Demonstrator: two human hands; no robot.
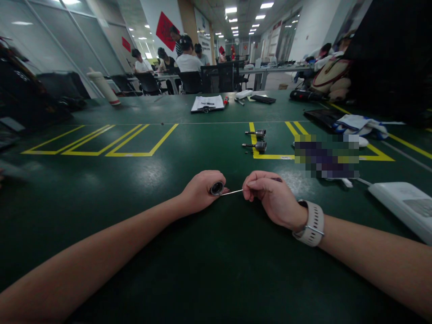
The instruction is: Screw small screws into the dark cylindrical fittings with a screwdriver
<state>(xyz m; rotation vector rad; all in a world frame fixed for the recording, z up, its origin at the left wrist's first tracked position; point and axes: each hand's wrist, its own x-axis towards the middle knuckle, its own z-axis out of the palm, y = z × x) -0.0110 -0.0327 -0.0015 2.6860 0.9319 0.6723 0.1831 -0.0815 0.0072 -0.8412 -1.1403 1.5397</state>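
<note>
My left hand (201,191) is closed around a hole saw (216,188), a round metal cup whose open end faces me; the fingers hide the rest of it. In my right hand (265,191) is a thin screwdriver (232,192), its bright shaft pointing left and its dark handle end showing behind the thumb. The shaft's tip meets the lower edge of the cup by my left fingers; the exact contact is hidden. Beyond my hands lie two similar hole saws (260,146) with slim shanks, beside tiny dark pieces (247,152).
Yellow tape frames (128,154) mark the green table (189,279). A clipboard (207,103) and a dark phone-like slab (263,99) lie farther back. At right are a white device (403,204), a cloth (362,123) and a blurred-out patch. People sit beyond.
</note>
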